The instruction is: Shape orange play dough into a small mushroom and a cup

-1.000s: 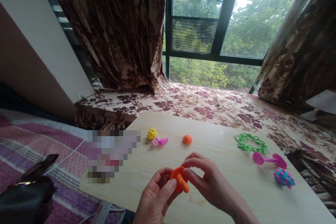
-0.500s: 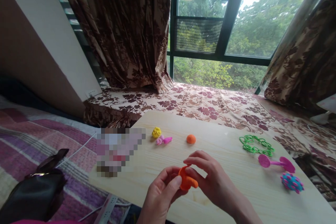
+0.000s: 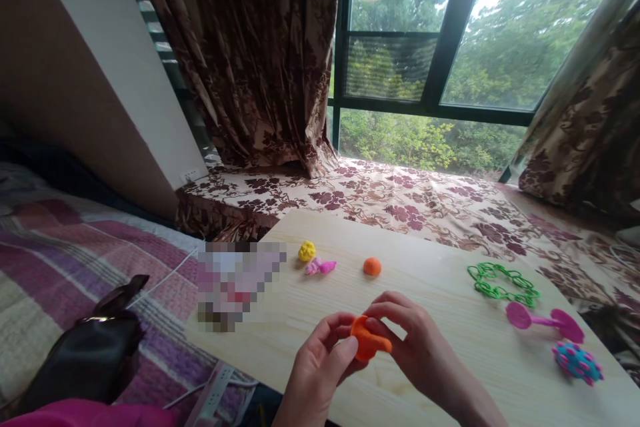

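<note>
Between my two hands is a piece of orange modelling clay (image 3: 369, 341), rounded with a hollow at the top and a tongue sticking out to the right. My left hand (image 3: 325, 361) grips it from the left, thumb in front. The fingers of my right hand (image 3: 413, 332) are closed on its upper right edge, with some fingertips hidden. Just beyond the hands, a smooth orange clay dome (image 3: 372, 267) rests on the pale wooden table (image 3: 425, 267). A yellow lumpy ball (image 3: 307, 251) and a small pink twisted piece (image 3: 321, 267) lie farther left.
Toward the right side of the table lie a green chain of loops (image 3: 500, 283), a magenta dumbbell shape (image 3: 544, 322) and a blue lump with pink dots (image 3: 578, 363). A blurred-out item (image 3: 240, 287) lies on the left. A black bag (image 3: 83, 353) and a power strip (image 3: 215, 390) are nearby.
The whole scene has shifted a little to the right in view. Both hands keep hold of the orange clay, whose tongue now points out slightly more level.
</note>
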The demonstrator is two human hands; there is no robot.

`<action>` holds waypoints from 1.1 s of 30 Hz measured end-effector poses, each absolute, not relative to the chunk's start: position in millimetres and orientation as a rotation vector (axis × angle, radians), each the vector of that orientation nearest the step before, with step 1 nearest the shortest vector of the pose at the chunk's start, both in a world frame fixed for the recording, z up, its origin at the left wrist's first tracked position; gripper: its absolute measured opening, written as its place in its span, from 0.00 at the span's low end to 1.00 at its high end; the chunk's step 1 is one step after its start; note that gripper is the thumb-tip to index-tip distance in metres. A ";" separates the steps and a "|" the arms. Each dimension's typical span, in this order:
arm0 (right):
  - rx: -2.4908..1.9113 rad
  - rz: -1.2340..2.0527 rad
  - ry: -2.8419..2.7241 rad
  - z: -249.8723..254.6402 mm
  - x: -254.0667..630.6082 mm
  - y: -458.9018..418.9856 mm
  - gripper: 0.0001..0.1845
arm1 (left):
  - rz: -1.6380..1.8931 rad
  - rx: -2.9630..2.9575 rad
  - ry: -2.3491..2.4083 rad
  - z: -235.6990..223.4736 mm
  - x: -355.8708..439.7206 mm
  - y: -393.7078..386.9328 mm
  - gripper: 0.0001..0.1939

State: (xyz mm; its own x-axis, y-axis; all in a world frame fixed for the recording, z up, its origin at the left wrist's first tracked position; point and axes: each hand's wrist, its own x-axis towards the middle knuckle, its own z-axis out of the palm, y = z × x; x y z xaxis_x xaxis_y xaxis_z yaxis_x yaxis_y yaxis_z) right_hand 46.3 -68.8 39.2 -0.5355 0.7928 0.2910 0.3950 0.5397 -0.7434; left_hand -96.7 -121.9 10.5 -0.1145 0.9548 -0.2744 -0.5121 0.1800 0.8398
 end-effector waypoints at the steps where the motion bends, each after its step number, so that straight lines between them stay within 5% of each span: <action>1: -0.955 0.807 -2.159 39.0 45.4 -68.8 0.09 | 1.350 0.591 1.081 8.8 -96.0 -121.6 0.17; 8: -1.053 0.827 -2.073 27.8 53.5 -63.0 0.15 | 1.292 0.705 1.182 -5.4 -105.3 -107.6 0.16; 18: -1.262 0.739 -2.053 -25.0 104.3 -66.8 0.14 | 1.045 1.740 1.992 -47.3 -127.7 -71.3 0.11; 33: -1.192 0.599 -1.951 -59.7 112.7 -77.9 0.14 | 1.191 1.980 1.989 -52.6 -132.2 -92.1 0.12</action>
State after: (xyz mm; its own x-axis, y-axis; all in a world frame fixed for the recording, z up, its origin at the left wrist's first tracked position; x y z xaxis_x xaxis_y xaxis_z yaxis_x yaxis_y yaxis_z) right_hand 112.7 -77.9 -59.7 -0.2765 0.8908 0.3605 0.5347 0.4543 -0.7126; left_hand -132.2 -92.1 -52.6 -0.1537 0.8818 0.4458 0.8096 -0.1463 0.5685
